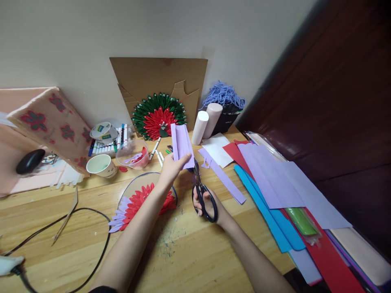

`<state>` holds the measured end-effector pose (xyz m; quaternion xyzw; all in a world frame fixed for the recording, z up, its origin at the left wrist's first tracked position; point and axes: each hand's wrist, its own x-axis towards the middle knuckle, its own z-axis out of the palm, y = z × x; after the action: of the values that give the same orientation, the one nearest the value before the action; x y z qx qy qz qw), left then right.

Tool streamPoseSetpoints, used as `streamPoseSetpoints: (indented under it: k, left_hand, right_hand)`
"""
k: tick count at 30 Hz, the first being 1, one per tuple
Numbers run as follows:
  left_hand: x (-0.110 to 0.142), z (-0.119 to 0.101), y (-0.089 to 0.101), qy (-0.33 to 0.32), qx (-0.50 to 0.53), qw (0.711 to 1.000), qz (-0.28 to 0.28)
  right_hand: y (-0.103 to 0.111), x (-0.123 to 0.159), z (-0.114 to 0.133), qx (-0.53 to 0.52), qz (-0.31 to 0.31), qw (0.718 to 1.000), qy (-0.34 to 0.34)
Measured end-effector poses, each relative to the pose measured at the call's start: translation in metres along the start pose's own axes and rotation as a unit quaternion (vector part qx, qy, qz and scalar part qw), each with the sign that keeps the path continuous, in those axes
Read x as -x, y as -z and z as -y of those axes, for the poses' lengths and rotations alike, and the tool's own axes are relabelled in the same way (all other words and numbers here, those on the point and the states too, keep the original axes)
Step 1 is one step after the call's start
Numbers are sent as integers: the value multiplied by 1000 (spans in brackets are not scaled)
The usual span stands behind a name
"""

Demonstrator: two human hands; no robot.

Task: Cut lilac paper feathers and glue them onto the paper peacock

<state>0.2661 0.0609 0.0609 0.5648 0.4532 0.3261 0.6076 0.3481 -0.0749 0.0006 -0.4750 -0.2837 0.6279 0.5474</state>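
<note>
My left hand is closed on a folded piece of lilac paper, holding it up above the table. In my right hand is a pair of scissors with black handles, its blades pointing up toward the paper's lower right edge. Whether the blades touch the paper I cannot tell. Under my left forearm lies a round disc bearing red petals and a few lilac petals. A lilac paper strip with small scraps lies to the right of the scissors.
Stacked coloured sheets cover the right side. Behind stand two white rolls, a cardboard panel and a green-and-red petal fan. On the left are a paper cup, a plastic bowl, markers and a black cable.
</note>
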Motion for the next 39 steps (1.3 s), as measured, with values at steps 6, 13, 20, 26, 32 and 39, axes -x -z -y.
streamPoseSetpoints:
  k: [6, 13, 20, 26, 32, 39]
  left_hand:
    - [0, 3, 2, -2, -7, 999, 31]
    - [2, 1, 2, -11, -26, 998, 53]
    - [-1, 3, 3, -9, -21, 998, 55]
    - [-6, 4, 8, -17, -43, 998, 49]
    - [-8, 5, 13, -15, -54, 996, 65]
    - [-8, 4, 15, 3, -84, 990, 115]
  right_hand:
    - [2, 4, -2, 94, 14, 994, 54]
    - [2, 3, -2, 73, 15, 995, 61]
    - [5, -2, -6, 20, -5, 1000, 13]
    - [1, -4, 2, -31, -32, 999, -32]
    - [2, 0, 2, 9, -7, 1000, -10]
    - [2, 4, 0, 65, 14, 997, 33]
